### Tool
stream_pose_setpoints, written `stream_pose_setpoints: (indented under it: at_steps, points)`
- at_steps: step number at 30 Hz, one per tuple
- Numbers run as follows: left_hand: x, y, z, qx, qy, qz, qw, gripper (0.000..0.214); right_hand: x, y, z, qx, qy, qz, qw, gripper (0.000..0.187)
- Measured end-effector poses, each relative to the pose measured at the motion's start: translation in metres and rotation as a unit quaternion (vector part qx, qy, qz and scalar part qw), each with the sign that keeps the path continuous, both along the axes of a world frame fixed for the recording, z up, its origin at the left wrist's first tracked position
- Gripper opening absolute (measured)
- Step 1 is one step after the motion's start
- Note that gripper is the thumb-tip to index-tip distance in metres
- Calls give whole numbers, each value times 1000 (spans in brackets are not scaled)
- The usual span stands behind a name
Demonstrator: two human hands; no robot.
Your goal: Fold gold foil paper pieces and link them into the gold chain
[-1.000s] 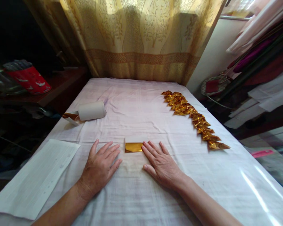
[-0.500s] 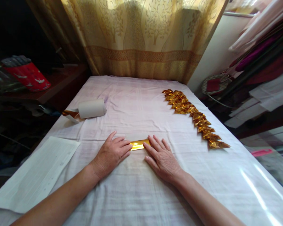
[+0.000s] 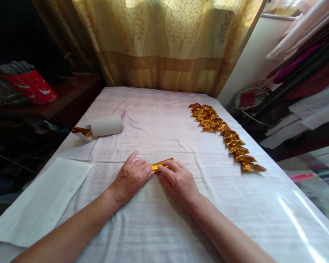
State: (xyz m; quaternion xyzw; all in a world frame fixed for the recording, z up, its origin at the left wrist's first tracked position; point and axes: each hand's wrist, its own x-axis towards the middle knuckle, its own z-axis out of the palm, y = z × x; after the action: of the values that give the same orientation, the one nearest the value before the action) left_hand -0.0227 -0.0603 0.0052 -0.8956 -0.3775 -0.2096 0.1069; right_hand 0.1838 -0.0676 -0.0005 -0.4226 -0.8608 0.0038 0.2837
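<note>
Between my hands lies a narrow folded strip of gold foil paper (image 3: 163, 164), its far long edge tilted up off the sheet. My left hand (image 3: 133, 179) has its fingertips closed on the strip's left end, with the little finger lifted away. My right hand (image 3: 181, 180) pinches the strip's near side toward the right, its fingers bent over the foil. The right thumb is mostly hidden beneath that hand. To the right, several folded gold foil pieces (image 3: 231, 140) lie in an overlapping row running away from me.
A white paper roll (image 3: 106, 125) with a gold-lined loose end rests at the back left. A printed white sheet (image 3: 44, 202) lies flat by my left forearm. Left of the bed, a red container (image 3: 33, 86) stands on a dark shelf. A patterned curtain (image 3: 164, 44) hangs behind.
My right hand has gone from lying spread on the strip to pinching it, moving slightly left. The strip's far edge has come up and the strip looks narrower. My left hand stays at its left end.
</note>
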Motion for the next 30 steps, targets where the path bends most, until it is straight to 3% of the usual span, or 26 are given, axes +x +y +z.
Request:
stream_pose_setpoints:
  at_steps: [5,12,20,26,30]
  points:
    - [3,-4,-3,12,-36,19,999,20,-6,-2,-8,-10,39,-1,999,13]
    - [-12,-3,1,-107,-72,-4,992,23,-4,-4,-7,-37,58,-23,997,19]
    - [-13,0,-3,-149,-101,12,984,16,-7,-6,-2,-85,59,-13,995,17]
    - [-14,2,-4,-179,-103,10,978,11,-9,-5,-2,-110,57,-22,992,27]
    - [-14,3,-5,-184,-105,11,977,9,-9,-4,-3,-113,56,-4,992,20]
